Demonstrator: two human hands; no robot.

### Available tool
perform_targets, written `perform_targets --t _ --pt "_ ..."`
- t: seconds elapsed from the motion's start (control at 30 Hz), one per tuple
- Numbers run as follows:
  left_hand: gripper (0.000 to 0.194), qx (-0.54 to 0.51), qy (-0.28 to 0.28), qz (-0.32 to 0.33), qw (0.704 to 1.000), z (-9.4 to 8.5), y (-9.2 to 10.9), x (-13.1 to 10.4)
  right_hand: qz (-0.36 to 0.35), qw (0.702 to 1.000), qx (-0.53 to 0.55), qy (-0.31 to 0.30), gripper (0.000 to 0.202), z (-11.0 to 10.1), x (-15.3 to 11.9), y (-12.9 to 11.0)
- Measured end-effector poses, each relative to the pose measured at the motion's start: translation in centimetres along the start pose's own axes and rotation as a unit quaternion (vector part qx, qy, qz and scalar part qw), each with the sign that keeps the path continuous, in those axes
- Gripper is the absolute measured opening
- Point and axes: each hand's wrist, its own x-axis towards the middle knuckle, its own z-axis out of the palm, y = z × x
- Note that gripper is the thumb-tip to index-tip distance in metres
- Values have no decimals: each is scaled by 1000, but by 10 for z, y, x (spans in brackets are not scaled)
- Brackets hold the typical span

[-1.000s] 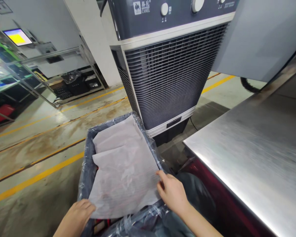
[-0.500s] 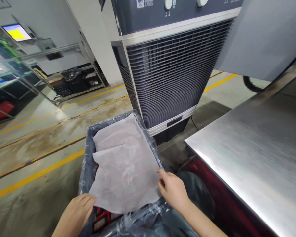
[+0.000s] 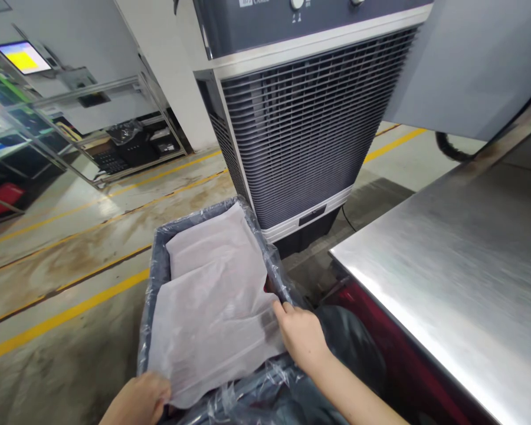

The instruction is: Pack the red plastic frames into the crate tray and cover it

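Observation:
A thin whitish sheet (image 3: 216,313) lies over the contents of a dark crate (image 3: 159,260) lined with clear plastic film. My left hand (image 3: 144,395) is closed on the sheet's near left corner, slightly blurred. At the sheet's right edge, my right hand (image 3: 298,330) pinches it between thumb and fingers, beside the crate's right wall. A second layer or fold of the sheet shows toward the far end. What lies beneath is almost wholly covered; only a small reddish bit shows at the right edge.
A tall air cooler (image 3: 310,130) stands just beyond the crate. To the right is a steel table (image 3: 451,254) with a sharp corner. A metal rack (image 3: 128,141) with black bins stands at the back left. Yellow lines (image 3: 71,313) mark the floor.
The sheet's near part has been drawn toward me and to the left, covering the red items at the near left. My right hand has closed on its edge; my left has moved slightly nearer.

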Motion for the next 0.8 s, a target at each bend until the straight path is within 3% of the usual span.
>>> perform_targets --t 0.1,0.17,0.3,0.4,0.47,0.63,0.8 --pt "39 -33 30 28 999 10 -5 5 -3 1000 -5 10 35 1 -2 0" --pt "37 -60 37 48 996 6 -11 7 -11 1000 -4 21 36 0 -6 -3" --pt "24 -151 52 99 982 -33 -22 23 -84 994 35 52 27 4 -23 -11" --pt "43 -171 153 50 972 -67 -23 54 -179 976 103 67 37 12 -34 -16" --pt "57 -153 194 10 969 -78 -18 81 -201 971 117 47 49 18 -38 -16" --pt "70 -117 214 -97 965 -69 -6 128 -162 982 99 -18 60 28 -40 -11" --pt "67 -121 180 -148 965 -57 -7 133 -150 984 92 -13 59 36 -40 -10"
